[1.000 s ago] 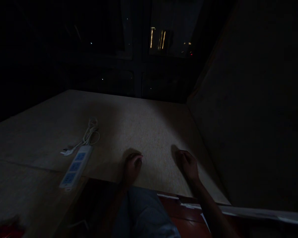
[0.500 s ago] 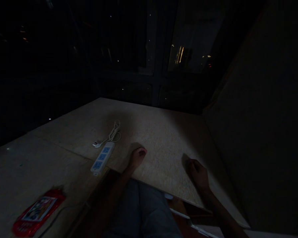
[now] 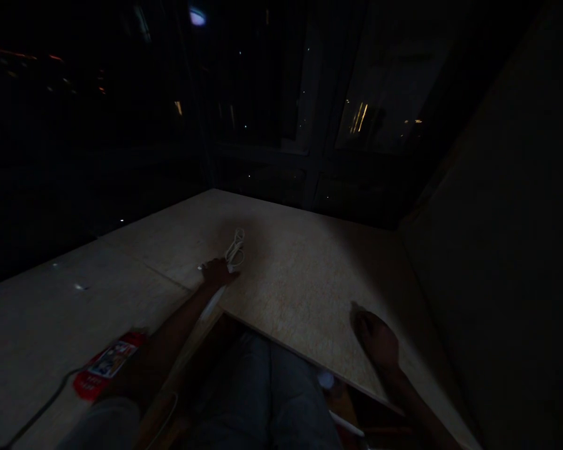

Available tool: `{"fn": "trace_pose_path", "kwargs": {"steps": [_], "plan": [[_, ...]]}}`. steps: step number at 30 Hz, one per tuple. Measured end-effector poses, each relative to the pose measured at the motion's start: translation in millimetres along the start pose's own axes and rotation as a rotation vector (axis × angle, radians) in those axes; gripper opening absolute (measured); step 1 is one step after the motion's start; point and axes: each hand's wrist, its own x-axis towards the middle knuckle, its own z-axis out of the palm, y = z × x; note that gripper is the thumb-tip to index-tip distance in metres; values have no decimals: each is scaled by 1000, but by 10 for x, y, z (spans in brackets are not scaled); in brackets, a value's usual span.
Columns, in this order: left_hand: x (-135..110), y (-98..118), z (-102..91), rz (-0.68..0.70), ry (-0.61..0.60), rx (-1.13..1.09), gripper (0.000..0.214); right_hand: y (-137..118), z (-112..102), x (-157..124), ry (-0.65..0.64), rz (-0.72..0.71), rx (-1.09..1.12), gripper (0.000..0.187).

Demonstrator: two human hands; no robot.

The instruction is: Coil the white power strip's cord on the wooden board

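— Although the head view is dim, what can be identified on the pale, speckled tabletop [image 3: 300, 275]?

— Left of centre lies a long, narrow, white power strip [image 3: 213, 303], the upper part of it covered by the left hand [image 3: 218, 273]. Just beyond the knuckles, a thin, whitish, looped cord [image 3: 235, 248] lies in a loose bundle.

— How is that hand disposed?

— Palm down, fingers spread and pointing away from the body. Whether it grips the strip or merely rests upon it cannot be told, the underside being hidden.

— And the right hand [image 3: 379, 340]?

— Well apart from the strip, near the right side of the tabletop, its fingers curled inward in a loose fist.

— What lies about the left forearm?

— Beside it, a glossy red packet [image 3: 107, 365] bearing a printed picture panel; near this, a thin, dark cable [image 3: 47, 409] runs to the lower left.

— And below the near edge?

— Two legs in grey-blue trousers [image 3: 258, 394]. At right stands a dark, plain wall [image 3: 511, 250].
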Motion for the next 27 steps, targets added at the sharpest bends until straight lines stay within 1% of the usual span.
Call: {"fn": "trace_pose_path", "kwargs": {"steps": [1, 3, 5, 7, 10, 13, 16, 19, 23, 25, 27], "plan": [[-13, -1, 33, 4, -6, 8, 63, -2, -2, 0, -2, -2, -13, 48], [-49, 15, 90, 5, 34, 2, 57, -4, -2, 0, -3, -8, -32, 46], [-94, 48, 120, 6, 69, -16, 55, -9, 1, -1, -3, -14, -45, 44], [-148, 96, 128, 30, 71, -39, 54, -16, 5, -3, 5, -19, -53, 43], [-243, 211, 138, 88, 67, -89, 50, -29, 4, -3, 22, -42, -69, 41], [-357, 393, 182, 148, 85, -144, 44, -39, 11, 2, 53, -104, -94, 36], [-490, 659, 250, 217, 114, -207, 42, -41, 35, 9, 84, -140, -138, 33], [-643, 1009, 312, 284, 128, -263, 40, -43, 54, 14, 109, -164, -163, 31], [-842, 1532, 383, 405, 93, -344, 37, -65, 37, 8, 94, -181, -141, 30], [-919, 1766, 425, 428, 85, -400, 37, -82, 22, 4, 96, -174, -125, 30], [-970, 1951, 470, 442, 74, -470, 37, -95, 15, 1, 102, -175, -115, 28]]}}
